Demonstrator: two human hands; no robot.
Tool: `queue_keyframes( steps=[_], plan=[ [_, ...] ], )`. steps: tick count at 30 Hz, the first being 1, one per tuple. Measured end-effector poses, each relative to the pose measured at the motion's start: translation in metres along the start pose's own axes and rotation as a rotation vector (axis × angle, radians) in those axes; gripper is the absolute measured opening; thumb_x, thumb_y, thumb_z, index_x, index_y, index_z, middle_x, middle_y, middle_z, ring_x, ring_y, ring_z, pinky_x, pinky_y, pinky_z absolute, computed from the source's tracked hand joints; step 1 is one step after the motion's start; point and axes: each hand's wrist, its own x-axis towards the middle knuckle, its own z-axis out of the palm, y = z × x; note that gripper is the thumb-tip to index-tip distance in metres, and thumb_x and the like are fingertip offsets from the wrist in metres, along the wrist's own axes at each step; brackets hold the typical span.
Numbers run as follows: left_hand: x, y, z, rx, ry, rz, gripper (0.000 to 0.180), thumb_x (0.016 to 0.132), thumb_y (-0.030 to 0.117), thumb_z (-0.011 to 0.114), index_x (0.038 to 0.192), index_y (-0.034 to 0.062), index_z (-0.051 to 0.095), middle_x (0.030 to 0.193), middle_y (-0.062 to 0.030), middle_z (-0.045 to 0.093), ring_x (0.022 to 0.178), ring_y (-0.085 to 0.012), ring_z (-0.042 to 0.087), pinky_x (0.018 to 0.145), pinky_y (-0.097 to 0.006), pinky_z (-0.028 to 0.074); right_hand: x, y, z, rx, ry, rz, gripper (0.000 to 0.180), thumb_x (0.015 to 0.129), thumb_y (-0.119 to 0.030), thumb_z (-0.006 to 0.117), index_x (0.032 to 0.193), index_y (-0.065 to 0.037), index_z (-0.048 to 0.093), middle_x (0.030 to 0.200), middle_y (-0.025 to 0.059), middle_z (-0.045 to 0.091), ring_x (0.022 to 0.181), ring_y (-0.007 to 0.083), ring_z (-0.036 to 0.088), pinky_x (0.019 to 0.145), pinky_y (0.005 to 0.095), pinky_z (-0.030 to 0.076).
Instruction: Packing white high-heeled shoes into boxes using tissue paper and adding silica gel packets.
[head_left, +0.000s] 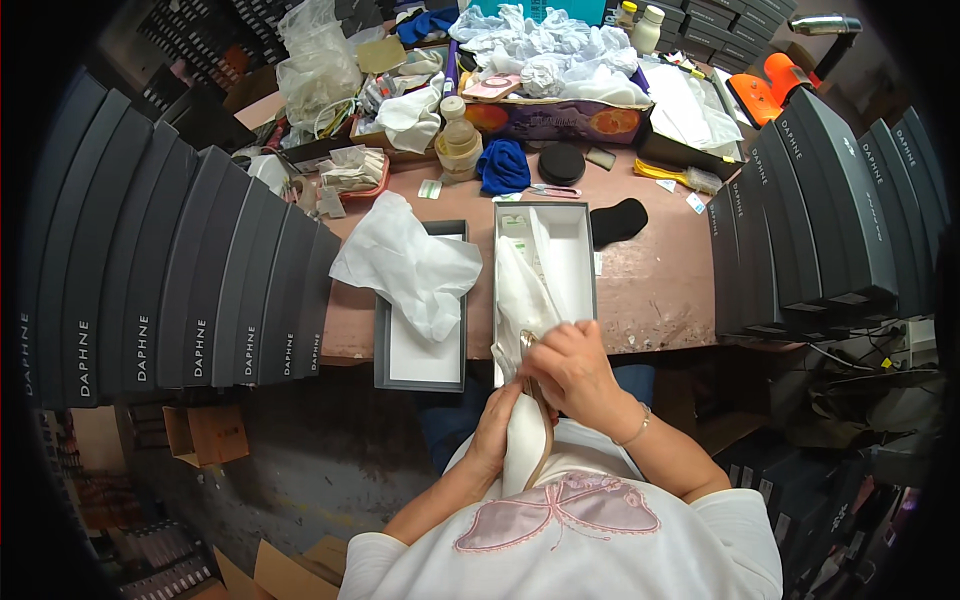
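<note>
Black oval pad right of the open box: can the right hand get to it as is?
Probably not right away: the right hand is gripping a tissue-wrapped item together with the left hand. The table between it and the black oval pad is bare.

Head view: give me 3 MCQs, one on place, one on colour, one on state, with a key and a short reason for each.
1. Where is the loose white tissue sheet?
A. draped over the left open box
B. on the floor
C. on the stacked dark boxes

2. What colour is the folded cloth by the plastic bottle?
A. red
B. blue
C. yellow

3. What are both hands doing?
A. resting flat on the table
B. closing a lid
C. gripping a white-wrapped item

Key: 1 A, the sheet overhangs that box's rim. 2 B, the cloth is plainly blue. 3 C, left hand and right hand clasp the bundle.
</note>
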Motion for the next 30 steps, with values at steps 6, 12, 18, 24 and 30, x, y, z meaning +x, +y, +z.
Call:
queue_keyframes(
  steps=[6,12,18,24,30],
  plan=[
    [0.001,-0.004,0.000,-0.036,0.001,-0.067,0.043,0.098,0.042,0.041,0.105,0.0038,0.058,0.089,-0.0099,0.063,0.080,-0.0179,0.062,0.071,-0.030,0.052,-0.003,0.002,0.001,-0.035,0.005,-0.016,0.010,0.072,-0.012,0.068,0.079,-0.016,0.063,0.078,-0.0010,0.055,0.081,0.0178,0.053,0.078,0.0358,0.033],
    [0.000,-0.004,0.006,-0.108,0.081,-0.074,0.043,0.098,0.043,0.039,0.103,0.0048,0.058,0.087,-0.0112,0.063,0.077,-0.0203,0.061,0.072,-0.032,0.052,-0.004,0.000,0.000,-0.071,-0.001,-0.047,0.010,0.074,-0.013,0.070,0.081,-0.014,0.062,0.079,0.0004,0.055,0.081,0.0196,0.052,0.079,0.0349,0.033],
    [0.005,0.004,0.009,-0.211,0.030,-0.139,0.050,0.096,0.047,0.040,0.095,0.0010,0.059,0.076,-0.0117,0.063,0.070,-0.0200,0.062,0.067,-0.031,0.051,0.014,0.011,-0.012,0.521,0.195,0.346,0.013,0.081,-0.009,0.067,0.092,-0.006,0.061,0.086,0.0051,0.060,0.077,0.0228,0.056,0.079,0.0327,0.037],
    [0.004,0.014,0.017,-0.247,0.069,-0.105,0.045,0.096,0.042,0.041,0.114,0.0035,0.057,0.091,-0.0109,0.063,0.076,-0.0193,0.062,0.072,-0.032,0.052,0.004,0.005,-0.034,0.376,0.040,0.188,0.010,0.080,-0.009,0.070,0.088,-0.006,0.064,0.079,0.0043,0.063,0.074,0.0201,0.057,0.077,0.0315,0.037],
    [0.006,0.000,0.001,-0.238,0.029,-0.088,0.048,0.098,0.046,0.036,0.125,0.0072,0.048,0.110,-0.0091,0.059,0.101,-0.0187,0.058,0.087,-0.032,0.048,-0.004,-0.008,-0.014,0.061,0.017,-0.023,0.016,0.077,-0.009,0.071,0.090,-0.011,0.064,0.078,0.0005,0.060,0.074,0.0169,0.056,0.080,0.0354,0.035]
  ],
)
